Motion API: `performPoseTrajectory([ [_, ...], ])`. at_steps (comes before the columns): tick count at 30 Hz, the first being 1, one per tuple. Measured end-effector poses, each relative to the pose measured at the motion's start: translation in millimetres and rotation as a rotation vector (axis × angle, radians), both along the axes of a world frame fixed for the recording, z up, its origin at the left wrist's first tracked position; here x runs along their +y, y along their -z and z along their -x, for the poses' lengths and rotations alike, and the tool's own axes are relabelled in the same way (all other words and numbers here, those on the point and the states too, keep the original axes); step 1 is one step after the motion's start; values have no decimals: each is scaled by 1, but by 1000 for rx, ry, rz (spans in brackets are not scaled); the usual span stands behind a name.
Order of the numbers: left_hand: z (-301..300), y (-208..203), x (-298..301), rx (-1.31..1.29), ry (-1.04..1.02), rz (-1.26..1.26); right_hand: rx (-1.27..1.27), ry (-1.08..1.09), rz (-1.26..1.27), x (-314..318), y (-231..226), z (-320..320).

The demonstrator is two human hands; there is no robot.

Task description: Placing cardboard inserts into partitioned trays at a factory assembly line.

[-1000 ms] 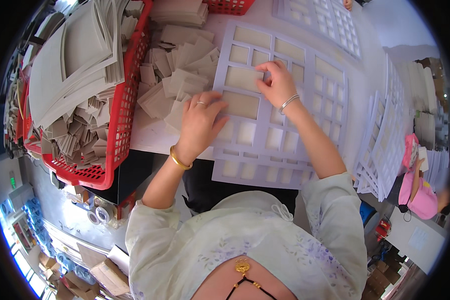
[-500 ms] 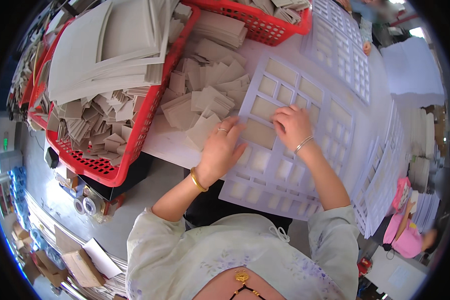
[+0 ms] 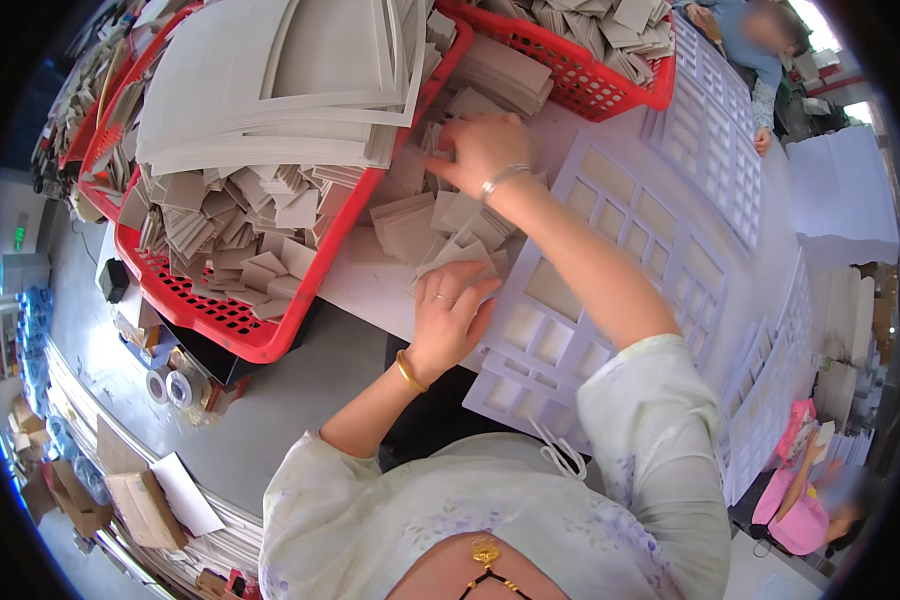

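Loose grey cardboard pieces (image 3: 406, 232) lie in a heap on the white table, left of a white frame sheet (image 3: 610, 165) with many rectangular windows, several filled with grey board. My right hand (image 3: 485, 152) is over the back of the heap, its arm crossing the sheet. Thumb and forefinger are bent and apart, with no piece visible between them. At the near edge of the heap rests my left hand (image 3: 450, 312), beside the sheet's left corner. Its fingers curve over the nearest pieces, the thumb stands apart, and the fingertips are partly hidden.
A red plastic basket (image 3: 305, 300) full of grey pieces stands left, large grey frame boards (image 3: 210, 120) stacked on it. Another red basket (image 3: 570, 80) stands behind the heap. More white window sheets (image 3: 710, 140) lie at far right. A co-worker (image 3: 755, 50) is beyond; another in pink (image 3: 795, 510) sits right.
My right hand has left the window sheet and moved left and away to the back of the heap. My left hand stays by the near pieces. The whole view has shifted slightly.
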State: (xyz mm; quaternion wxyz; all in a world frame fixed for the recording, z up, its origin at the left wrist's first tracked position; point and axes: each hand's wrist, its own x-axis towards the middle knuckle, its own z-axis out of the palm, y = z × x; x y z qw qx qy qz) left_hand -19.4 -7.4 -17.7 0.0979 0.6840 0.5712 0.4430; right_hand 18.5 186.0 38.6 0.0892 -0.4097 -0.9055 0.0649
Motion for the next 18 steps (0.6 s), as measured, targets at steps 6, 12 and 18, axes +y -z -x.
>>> performPoseTrajectory([
  [6,10,9,-17,36,-51,19,-205,87,-107,4,32,33],
  [12,9,8,-13,22,-60,24,-107,88,-31,8,32,23],
  [18,3,12,-13,50,-52,44,-140,89,-87,7,35,19],
])
